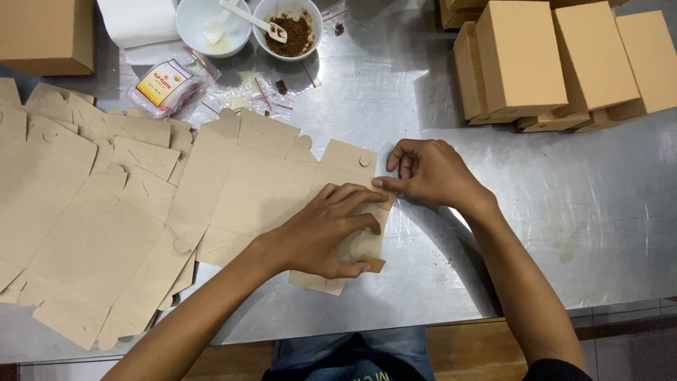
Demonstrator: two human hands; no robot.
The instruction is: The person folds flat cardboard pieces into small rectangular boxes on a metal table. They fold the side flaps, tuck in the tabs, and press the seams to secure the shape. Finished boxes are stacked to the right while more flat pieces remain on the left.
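Note:
A flat brown cardboard box blank point(261, 183) lies on the steel table point(564, 204) in front of me. My left hand point(328, 229) presses down on its right end, fingers curled over the folded side flap. My right hand point(427, 173) pinches the edge of that flap at its upper right corner with thumb and forefinger. More flat blanks point(84, 212) spread in an overlapping pile to the left.
Several assembled brown boxes point(557, 60) stand at the back right. Two white bowls point(250, 25) with spoons, one holding brown paste, a paper roll point(137, 21) and small plastic bags point(169, 85) sit at the back. Another brown carton point(46, 35) is at the far left corner.

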